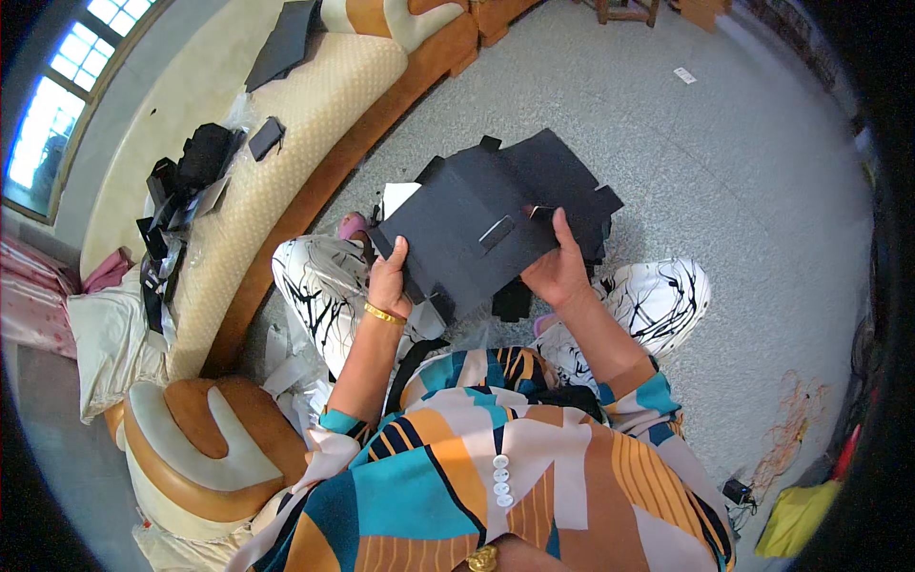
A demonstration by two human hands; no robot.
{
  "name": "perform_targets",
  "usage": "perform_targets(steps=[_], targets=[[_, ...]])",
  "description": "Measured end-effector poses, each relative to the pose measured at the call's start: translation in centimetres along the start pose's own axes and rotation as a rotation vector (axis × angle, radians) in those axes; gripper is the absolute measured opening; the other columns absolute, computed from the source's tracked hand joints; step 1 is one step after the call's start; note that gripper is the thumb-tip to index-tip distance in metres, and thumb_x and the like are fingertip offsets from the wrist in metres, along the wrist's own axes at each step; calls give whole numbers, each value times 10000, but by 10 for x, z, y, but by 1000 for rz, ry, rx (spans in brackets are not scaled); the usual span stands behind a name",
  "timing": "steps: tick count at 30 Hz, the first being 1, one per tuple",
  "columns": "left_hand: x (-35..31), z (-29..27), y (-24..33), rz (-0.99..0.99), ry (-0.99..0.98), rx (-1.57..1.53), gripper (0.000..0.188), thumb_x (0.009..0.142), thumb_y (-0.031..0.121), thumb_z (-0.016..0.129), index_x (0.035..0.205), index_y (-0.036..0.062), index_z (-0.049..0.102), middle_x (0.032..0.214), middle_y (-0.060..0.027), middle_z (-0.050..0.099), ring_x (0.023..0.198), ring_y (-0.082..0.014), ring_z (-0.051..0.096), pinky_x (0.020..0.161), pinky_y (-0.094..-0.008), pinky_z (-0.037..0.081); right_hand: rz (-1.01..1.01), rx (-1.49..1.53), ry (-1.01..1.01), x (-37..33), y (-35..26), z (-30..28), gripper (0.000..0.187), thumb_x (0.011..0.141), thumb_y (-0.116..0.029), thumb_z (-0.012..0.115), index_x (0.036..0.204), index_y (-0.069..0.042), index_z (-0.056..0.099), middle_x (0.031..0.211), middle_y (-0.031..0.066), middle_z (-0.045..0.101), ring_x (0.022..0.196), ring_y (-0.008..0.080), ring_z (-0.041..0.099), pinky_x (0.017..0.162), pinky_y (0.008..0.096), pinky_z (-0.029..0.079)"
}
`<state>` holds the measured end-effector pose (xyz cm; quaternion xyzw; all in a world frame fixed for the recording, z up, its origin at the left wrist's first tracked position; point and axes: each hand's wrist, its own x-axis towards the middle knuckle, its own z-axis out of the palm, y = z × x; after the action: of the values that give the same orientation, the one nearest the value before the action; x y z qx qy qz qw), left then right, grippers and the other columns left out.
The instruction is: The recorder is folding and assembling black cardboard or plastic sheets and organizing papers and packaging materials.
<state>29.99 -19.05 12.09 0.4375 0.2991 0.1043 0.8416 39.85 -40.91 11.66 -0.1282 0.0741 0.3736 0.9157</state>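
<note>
Head view: flat black card blank (pixel 486 224), twelve o'clock of the lap.
Handling: judged light, stiff, creasable.
Grip: left hand (pixel 389 278) and right hand (pixel 558 267) each pinch its near edge.

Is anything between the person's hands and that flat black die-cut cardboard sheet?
Nothing visible does. The left hand and the right hand each grip the flat black die-cut cardboard sheet directly at its lower edge, above the knees.

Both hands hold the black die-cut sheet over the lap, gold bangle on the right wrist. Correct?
Not quite. The head view shows the gold bangle on the left wrist. The rest stands: left hand and right hand both hold the black die-cut sheet over the lap.
</note>
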Motion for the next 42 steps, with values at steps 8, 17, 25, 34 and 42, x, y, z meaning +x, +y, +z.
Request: perform_targets(steps=[8, 17, 25, 34, 42], targets=[[-26, 8, -26, -116, -392, -246, 588, 839, 467, 514, 1307, 173, 311, 1203, -27, 493, 1043, -181, 524, 825, -335, 456, -142, -152, 38, 8, -12, -10, 232, 861, -213, 545, 1049, -79, 567, 1052, 95, 597, 942, 244, 575, 846, 386, 449], [-18, 14, -57, 104, 16, 158, 556, 820, 211, 615, 1279, 94, 322, 1002, -14, 530, 818, -111, 532, 638, -255, 478, -231, -334, 31, 0, -1, -11, 242, 854, -265, 558, 1022, -92, 578, 1073, 53, 574, 993, 191, 543, 865, 333, 441], [-20, 10, -52, 76, 83, -21, 261, 890, 309, 508, 1027, 90, 543, 934, -16, 575, 766, -107, 572, 593, -241, 507, -267, -199, 172, 4, -11, -10, 227, 805, -208, 635, 987, -85, 577, 982, 53, 609, 918, 172, 576, 822, 327, 473], [-29, 3, -37, -88, -321, -484, 349, 901, 324, 445, 1122, 58, 485, 1075, -105, 565, 1000, -210, 558, 873, -346, 466, -504, -404, 517, 11, -25, -5, 296, 721, -69, 691, 995, -88, 581, 938, 49, 611, 851, 185, 587, 744, 327, 496], [-22, -9, -51, -161, -340, -752, 398, 877, 365, 464, 1164, 90, 480, 1217, -101, 506, 1114, -254, 495, 966, -373, 391, -215, 8, 445, 27, -23, -30, 198, 778, -62, 615, 973, -72, 583, 944, 77, 608, 837, 243, 591, 750, 380, 504]])
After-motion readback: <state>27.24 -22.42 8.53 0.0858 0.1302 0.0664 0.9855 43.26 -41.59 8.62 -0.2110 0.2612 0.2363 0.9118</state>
